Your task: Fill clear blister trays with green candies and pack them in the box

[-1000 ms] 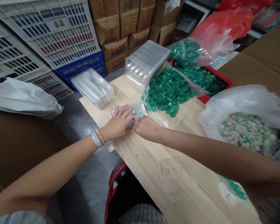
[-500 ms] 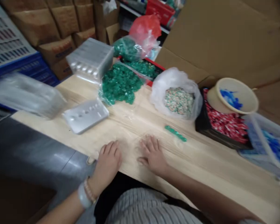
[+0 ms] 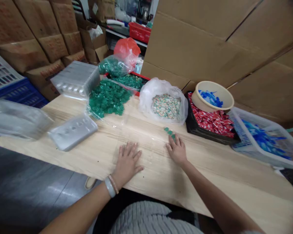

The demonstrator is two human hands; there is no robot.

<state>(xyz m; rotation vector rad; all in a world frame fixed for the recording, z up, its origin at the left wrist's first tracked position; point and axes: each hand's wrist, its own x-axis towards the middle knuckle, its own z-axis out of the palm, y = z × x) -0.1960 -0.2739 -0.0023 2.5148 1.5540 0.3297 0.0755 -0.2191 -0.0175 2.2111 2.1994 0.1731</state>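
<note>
My left hand [image 3: 127,164] lies palm down with its fingers spread, over what looks like a clear plastic piece [image 3: 146,152] on the wooden table. A bracelet and a pale band circle that wrist. My right hand [image 3: 177,152] reaches forward, fingertips at the near end of a short strip of green pieces [image 3: 170,132]. Its fingers are apart and partly cover the strip; I cannot tell whether they grip it. Beyond the hands lie a pile of green pieces [image 3: 108,97] on clear plastic and a white bag [image 3: 146,100] of small printed packets [image 3: 166,106].
On the left are clear moulded trays [image 3: 73,131], a tray stack [image 3: 75,78] and a blurred plastic bundle [image 3: 17,120]. To the right stand a black box of red packets [image 3: 210,125], a cream tub [image 3: 213,94] with blue pieces and a white basket [image 3: 266,133]. Cardboard rises behind.
My right hand has moved forward to the green strip, which it now partly covers. My left hand has moved further onto the table and spread its fingers. The camera view has shifted.
</note>
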